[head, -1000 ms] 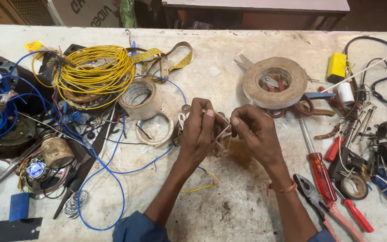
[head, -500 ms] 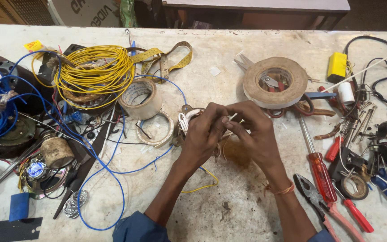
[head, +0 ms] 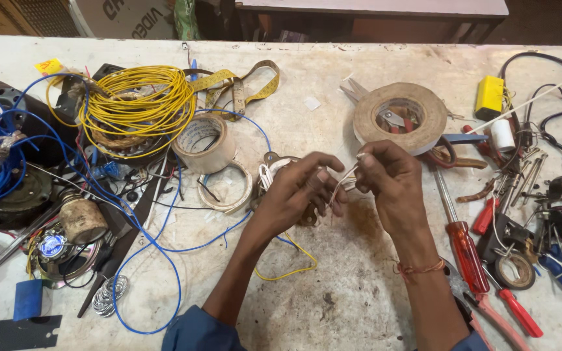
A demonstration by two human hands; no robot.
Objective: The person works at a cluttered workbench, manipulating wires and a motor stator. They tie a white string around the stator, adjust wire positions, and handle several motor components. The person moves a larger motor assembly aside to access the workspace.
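Both hands mid-bench over a small part (head: 307, 211); left hand (head: 300, 192) and right hand (head: 388, 179) each pinch a thin white wire (head: 341, 185) taut between them; looks mid-job, wire ends not yet joined or taped; worn white bench (head: 359, 305) cluttered: yellow coil (head: 134, 107), blue wire (head: 164, 250), tape rolls (head: 399, 117), screwdrivers (head: 466, 250), pliers (head: 489, 309); dark room beyond.

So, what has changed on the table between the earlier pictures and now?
Only the hands shifted. A second ago they pinched the thin white wire close together; half a second ago they closed into one cluster; now the left hand and right hand are slightly apart, still holding the wire stretched between them. Yellow wire coil, tape rolls and tools stayed put.
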